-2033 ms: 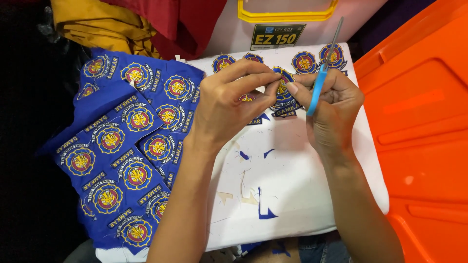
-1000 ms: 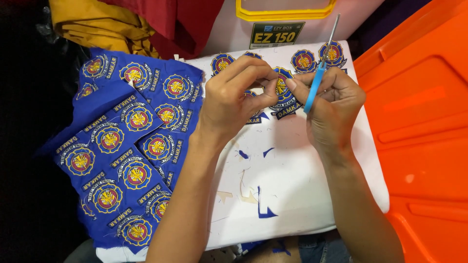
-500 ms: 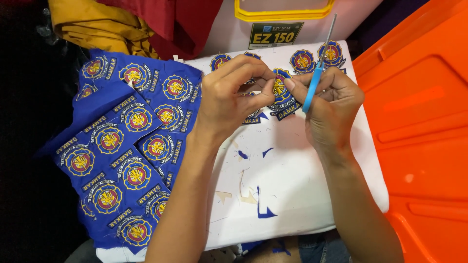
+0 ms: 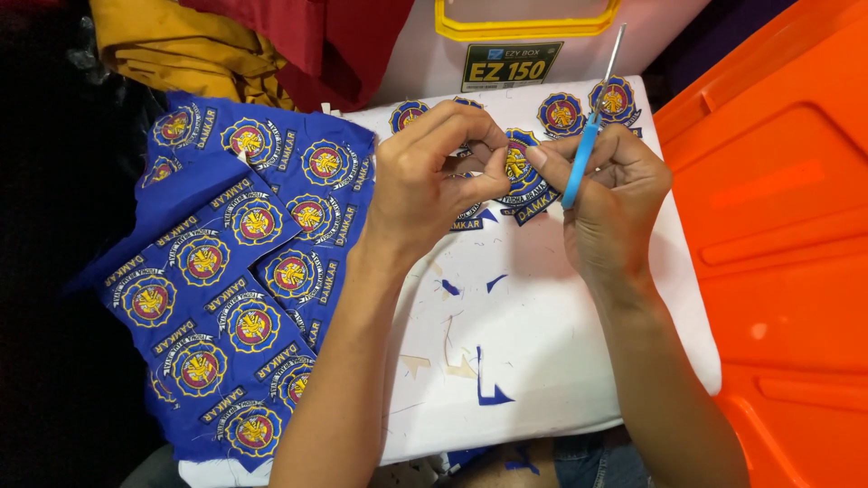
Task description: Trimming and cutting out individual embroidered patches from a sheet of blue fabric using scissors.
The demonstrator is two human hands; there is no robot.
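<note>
My left hand (image 4: pixel 432 176) pinches a small blue embroidered patch (image 4: pixel 519 161) with a round red and yellow emblem, held over a white board (image 4: pixel 542 361). My right hand (image 4: pixel 604 199) grips small scissors with blue handles (image 4: pixel 586 140), their metal tip pointing up and away beside the patch. Both hands meet at the far middle of the board. My fingers hide most of the patch.
A blue cloth sheet (image 4: pixel 226 271) with several uncut emblems lies to the left. Cut patches (image 4: pixel 562 114) rest at the board's far edge. Blue scraps (image 4: pixel 488 384) litter the board. An orange plastic lid (image 4: pixel 778 235) is on the right, yellow and red cloth (image 4: pixel 226 45) at the back.
Both hands have stayed together over the board, with small shifts of fingers and scissors around the patch. Nothing else has moved.
</note>
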